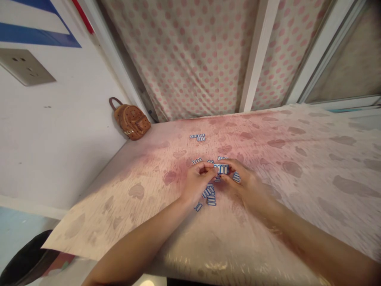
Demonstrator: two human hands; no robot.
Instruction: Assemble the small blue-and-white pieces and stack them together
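Between my two hands, just above the table, is a small block of white labels with blue borders [222, 169]. My left hand [199, 178] pinches its left end between thumb and fingers. My right hand [242, 180] grips the right end, fingers along the top and thumb below. Around and under the hands lie several more blue-and-white label pieces [210, 192], partly hidden by the fingers. One small piece [198, 206] lies apart near my left wrist. Farther back sits a separate group of the same pieces [198, 137]. Printing on them is too small to read.
A pink-and-cream cloth with leaf and heart-like shapes covers the table [276, 242]. A small brown backpack [133, 121] leans at the wall on the back left. Behind the table hangs a polka-dot curtain [202, 59]. A wall socket [26, 66] is at the upper left.
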